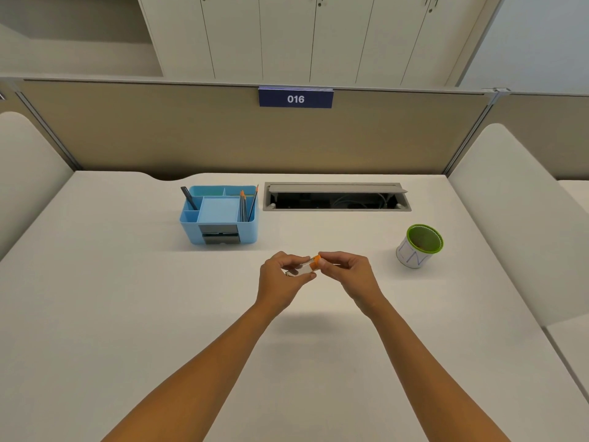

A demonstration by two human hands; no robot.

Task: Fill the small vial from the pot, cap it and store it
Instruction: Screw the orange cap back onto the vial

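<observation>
A small clear vial [301, 268] lies tilted between my hands above the middle of the white desk [127, 314]. My left hand [280, 279] grips its glass body. An orange cap [315, 262] sits at the vial's right end, and the fingertips of my right hand [345, 272] are closed on it. The pot [419, 245], white with a green rim and blue handwriting on its side, stands to the right, well apart from both hands. What the pot holds looks dark; I cannot tell more.
A blue desk organiser [220, 215] with pencils and a pen stands at the back left of centre. An open cable hatch [336, 197] lies behind the hands. Partition panels close off the back and both sides of the desk.
</observation>
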